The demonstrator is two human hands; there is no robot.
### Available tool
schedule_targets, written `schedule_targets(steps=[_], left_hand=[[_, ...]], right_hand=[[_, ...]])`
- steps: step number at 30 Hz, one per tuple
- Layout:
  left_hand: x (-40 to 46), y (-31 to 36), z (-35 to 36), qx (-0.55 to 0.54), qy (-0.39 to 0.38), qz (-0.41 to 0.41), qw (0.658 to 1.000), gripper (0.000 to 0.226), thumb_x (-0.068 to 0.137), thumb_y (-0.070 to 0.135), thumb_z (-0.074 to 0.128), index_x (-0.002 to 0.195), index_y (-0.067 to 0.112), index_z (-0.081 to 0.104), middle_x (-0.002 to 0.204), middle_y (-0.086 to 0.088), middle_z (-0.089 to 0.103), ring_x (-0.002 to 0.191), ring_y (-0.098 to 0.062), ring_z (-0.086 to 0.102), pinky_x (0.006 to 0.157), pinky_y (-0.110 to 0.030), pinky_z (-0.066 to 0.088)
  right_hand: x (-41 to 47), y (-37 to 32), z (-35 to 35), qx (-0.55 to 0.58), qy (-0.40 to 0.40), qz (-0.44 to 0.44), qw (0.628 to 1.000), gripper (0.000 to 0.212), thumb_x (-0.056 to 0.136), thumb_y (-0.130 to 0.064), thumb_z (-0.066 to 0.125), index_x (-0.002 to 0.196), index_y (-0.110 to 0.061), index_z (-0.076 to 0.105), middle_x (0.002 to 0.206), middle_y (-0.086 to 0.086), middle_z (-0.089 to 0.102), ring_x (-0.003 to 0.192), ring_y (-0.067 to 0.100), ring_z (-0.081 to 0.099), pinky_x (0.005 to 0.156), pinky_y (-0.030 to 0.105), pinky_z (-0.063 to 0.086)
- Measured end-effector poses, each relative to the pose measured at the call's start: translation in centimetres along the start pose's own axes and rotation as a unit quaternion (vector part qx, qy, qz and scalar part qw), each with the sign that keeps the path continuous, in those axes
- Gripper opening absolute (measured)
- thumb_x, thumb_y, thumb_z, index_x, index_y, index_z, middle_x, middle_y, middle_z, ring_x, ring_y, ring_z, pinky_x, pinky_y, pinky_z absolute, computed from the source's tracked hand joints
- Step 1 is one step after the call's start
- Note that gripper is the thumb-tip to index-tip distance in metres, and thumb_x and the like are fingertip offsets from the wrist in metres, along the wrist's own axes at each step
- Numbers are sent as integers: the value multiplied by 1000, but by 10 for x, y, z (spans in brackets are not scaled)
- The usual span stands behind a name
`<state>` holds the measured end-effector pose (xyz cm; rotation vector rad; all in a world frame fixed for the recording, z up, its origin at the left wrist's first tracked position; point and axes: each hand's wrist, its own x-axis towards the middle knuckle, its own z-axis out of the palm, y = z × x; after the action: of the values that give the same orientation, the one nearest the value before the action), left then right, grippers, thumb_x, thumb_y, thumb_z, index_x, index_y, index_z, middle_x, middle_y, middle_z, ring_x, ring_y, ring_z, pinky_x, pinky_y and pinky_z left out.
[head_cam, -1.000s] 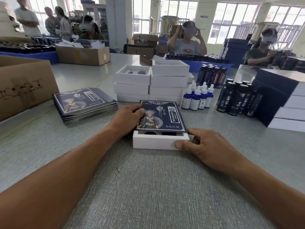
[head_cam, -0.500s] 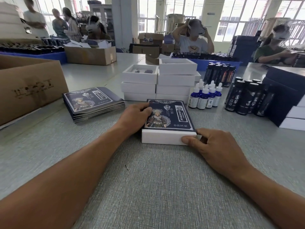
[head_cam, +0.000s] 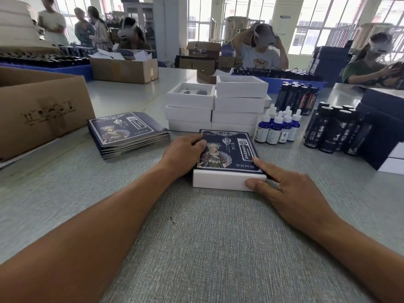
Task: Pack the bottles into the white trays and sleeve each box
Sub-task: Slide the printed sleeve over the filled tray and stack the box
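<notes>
Box (head_cam: 225, 181): white tray w/ dark printed sleeve (head_cam: 227, 150) over it, lying flat on the grey surface (head_cam: 196, 248), centre, just in front of the stacked trays. Sleeve covers the top; white front wall of tray shows at near edge. Bottles inside not visible, so fill cannot be confirmed.

Left hand (head_cam: 185, 153): on left side of box, thumb over the sleeve top, other fingers curled down the left wall; holds the box. Right hand (head_cam: 288, 191): at near right corner, thumb on the white front wall, index finger laid straight along the sleeve's right edge. Pressing, not gripping.

Step in hand, judged: seating/squaring the sleeve on this box; looks near flush. Next move calls for a check that sleeve ends line up w/ tray, then setting the box aside w/ finished ones at right (head_cam: 389, 136).

Outward: stack of white trays (head_cam: 215, 110) behind, top left one open w/ empty cut-outs. Pile of flat sleeves (head_cam: 129, 134) at left, beside a cardboard carton (head_cam: 41, 110). Blue dropper bottles (head_cam: 277, 127) just right of the trays; black bottles (head_cam: 334, 132) further right, more behind (head_cam: 297, 98). Plenty of stock left, so task is far from complete overall.

Other persons seated at far benches; not involved.
</notes>
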<state>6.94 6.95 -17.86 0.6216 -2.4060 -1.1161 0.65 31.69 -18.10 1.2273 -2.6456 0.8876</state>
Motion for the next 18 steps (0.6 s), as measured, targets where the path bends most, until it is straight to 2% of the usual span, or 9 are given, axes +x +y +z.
schedule_targets(steps=[11, 13, 15, 16, 18], left_hand=[[-3, 3, -1, 1, 5, 0, 1000, 40, 99, 39, 51, 136, 27, 59, 133, 6, 63, 121, -17, 56, 108, -41, 42], [-4, 3, -1, -9, 7, 10, 1000, 32, 99, 36, 51, 127, 27, 65, 121, 6, 68, 111, -16, 61, 104, -41, 45], [-6, 3, -1, -13, 6, 23, 1000, 20, 99, 34, 51, 107, 31, 70, 107, 4, 72, 100, -17, 64, 99, -42, 48], [-6, 3, -1, -11, 5, 27, 1000, 16, 99, 33, 50, 97, 34, 66, 104, 2, 73, 97, -18, 65, 97, -43, 49], [-6, 3, -1, -10, 5, 31, 999, 14, 99, 33, 50, 93, 35, 63, 102, 0, 73, 96, -19, 66, 95, -44, 50]], right_hand=[[3, 1, 1, -2, 29, 10, 1000, 60, 81, -65, 58, 136, -41, 53, 128, -4, 67, 108, 15, 65, 96, 38, 51], [4, 1, 1, 4, 34, 12, 999, 60, 80, -66, 58, 134, -41, 55, 126, -4, 68, 104, 14, 67, 95, 40, 52], [4, 1, 2, 6, 40, 12, 999, 60, 79, -67, 58, 133, -41, 56, 124, -5, 69, 101, 13, 67, 94, 40, 52], [3, 1, 3, 5, 43, 12, 999, 61, 78, -67, 58, 133, -41, 56, 123, -5, 69, 100, 12, 68, 94, 38, 52], [3, 1, 3, 8, 50, 13, 999, 61, 77, -67, 58, 131, -40, 58, 121, -6, 70, 97, 11, 68, 93, 36, 52]])
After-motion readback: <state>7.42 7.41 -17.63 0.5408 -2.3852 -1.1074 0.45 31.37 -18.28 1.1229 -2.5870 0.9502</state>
